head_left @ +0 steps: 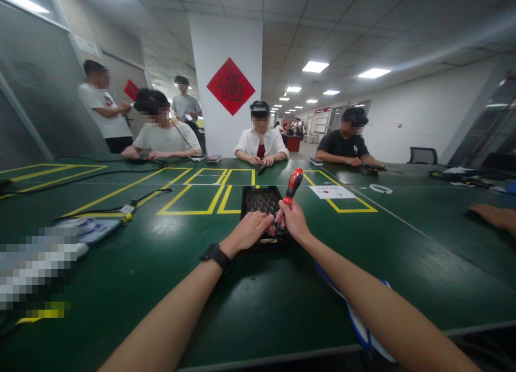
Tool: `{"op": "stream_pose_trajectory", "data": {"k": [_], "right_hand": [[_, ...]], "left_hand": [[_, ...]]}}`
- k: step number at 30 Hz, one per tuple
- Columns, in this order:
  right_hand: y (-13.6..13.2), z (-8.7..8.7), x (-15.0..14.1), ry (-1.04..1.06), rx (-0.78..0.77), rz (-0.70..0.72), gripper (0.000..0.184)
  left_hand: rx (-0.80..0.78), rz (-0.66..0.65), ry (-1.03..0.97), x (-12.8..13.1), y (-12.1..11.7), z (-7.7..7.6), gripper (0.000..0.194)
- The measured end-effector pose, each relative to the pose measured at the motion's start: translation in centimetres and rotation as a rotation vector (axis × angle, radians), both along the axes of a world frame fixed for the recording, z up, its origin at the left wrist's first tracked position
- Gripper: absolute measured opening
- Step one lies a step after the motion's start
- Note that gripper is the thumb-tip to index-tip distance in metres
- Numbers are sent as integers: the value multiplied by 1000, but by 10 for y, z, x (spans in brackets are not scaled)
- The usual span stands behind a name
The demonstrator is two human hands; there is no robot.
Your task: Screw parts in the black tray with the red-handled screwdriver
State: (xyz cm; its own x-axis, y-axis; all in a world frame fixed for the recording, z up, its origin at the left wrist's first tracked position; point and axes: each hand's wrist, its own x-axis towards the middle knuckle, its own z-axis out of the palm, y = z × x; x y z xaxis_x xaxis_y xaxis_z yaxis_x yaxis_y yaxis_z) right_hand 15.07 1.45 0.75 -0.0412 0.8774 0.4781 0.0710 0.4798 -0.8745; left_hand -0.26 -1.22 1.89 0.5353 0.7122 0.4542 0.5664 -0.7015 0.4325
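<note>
Across my remote view spreads a wide, glossy green table with yellow-lined rectangles. Three seated people line its far side at 11, 12 and 1 o'clock. Straight ahead of me lies a shallow, black, rectangular tray; a printed white sheet lies at its 2 o'clock. I see the bare left hand at the tray's 8 o'clock, fingers over it; whether they pinch anything, I cannot tell. The bare right hand, at 4 o'clock, is clamped around a red-and-black-handled screwdriver, its metal shaft slanting down toward the left fingertips.
</note>
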Motion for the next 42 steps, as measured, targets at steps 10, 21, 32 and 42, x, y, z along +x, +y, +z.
{"op": "stream_pose_trajectory", "data": {"k": [10, 21, 32, 42], "right_hand": [[-1, 0, 0, -22, 21, 12, 27], [0, 0, 1, 15, -9, 2, 27], [1, 1, 2, 39, -17, -95, 26], [18, -8, 11, 107, -96, -200, 22]], "left_hand": [[17, -1, 15, 0, 0, -1, 60], [-13, 9, 13, 0, 0, 0, 63], [-9, 24, -8, 0, 1, -2, 60], [-24, 13, 54, 0, 1, -2, 58]]}}
